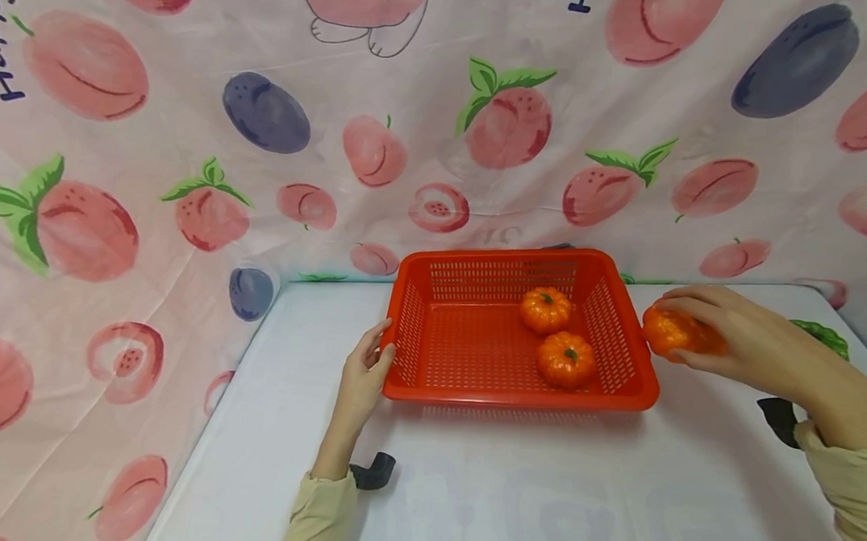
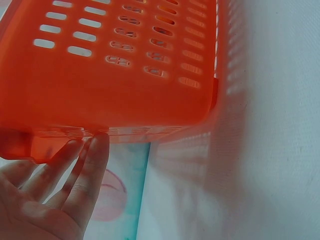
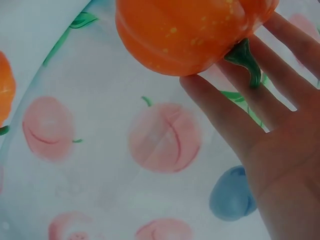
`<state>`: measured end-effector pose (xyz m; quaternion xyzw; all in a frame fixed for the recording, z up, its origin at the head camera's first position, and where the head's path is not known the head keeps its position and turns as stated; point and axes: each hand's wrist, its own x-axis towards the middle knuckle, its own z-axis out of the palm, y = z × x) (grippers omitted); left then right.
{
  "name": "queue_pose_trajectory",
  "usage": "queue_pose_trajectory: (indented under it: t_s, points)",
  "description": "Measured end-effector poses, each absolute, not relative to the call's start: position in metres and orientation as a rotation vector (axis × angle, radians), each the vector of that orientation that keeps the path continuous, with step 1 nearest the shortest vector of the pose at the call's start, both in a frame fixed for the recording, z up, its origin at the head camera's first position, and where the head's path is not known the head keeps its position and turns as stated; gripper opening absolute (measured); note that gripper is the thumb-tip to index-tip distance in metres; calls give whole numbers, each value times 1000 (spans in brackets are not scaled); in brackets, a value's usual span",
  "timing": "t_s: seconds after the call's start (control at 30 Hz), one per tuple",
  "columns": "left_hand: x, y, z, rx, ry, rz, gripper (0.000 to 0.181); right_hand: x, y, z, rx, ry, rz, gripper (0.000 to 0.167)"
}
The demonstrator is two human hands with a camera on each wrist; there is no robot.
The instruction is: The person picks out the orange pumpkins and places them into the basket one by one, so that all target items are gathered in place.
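A red plastic basket (image 1: 464, 395) with slotted walls stands on the white table. Two small orange pumpkins (image 1: 545, 310) with green stems lie at its right side. The left hand (image 1: 362, 372) touches the basket's left rim; in the left wrist view, its fingers reach out nearly straight against the red plastic. Just right of the basket, the right hand (image 1: 714, 331) holds another orange pumpkin (image 1: 674, 333), fingers over it and thumb below. Seen from the right wrist, that pumpkin (image 3: 175, 35) rests against the fingertips, its dark green stem toward the palm.
A bumpy green thing (image 1: 826, 340) lies on the table beyond the right forearm, partly hidden by it. Behind the table hangs a fruit-printed cloth (image 1: 322, 153). In the right wrist view, an orange thing with a green stem (image 3: 6, 92) is cut off by the left edge.
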<state>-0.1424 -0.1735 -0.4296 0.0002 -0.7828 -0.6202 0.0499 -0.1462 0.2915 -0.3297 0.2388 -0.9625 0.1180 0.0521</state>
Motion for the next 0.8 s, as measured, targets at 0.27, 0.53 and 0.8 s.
queue_pose_trajectory:
  t_s: [0.27,0.53,0.8]
  points:
    - [-142,-173,-429,2,-2385,-1882,44,-152,276,-323,808,-2891,376,56]
    - [-145,-174,-428,-20,-2374,-1887,44,-156,262,-313,792,-2961,369,58]
    - [-143,-173,-429,9,-2380,-1895,45,-163,252,-313,934,-2873,373,55]
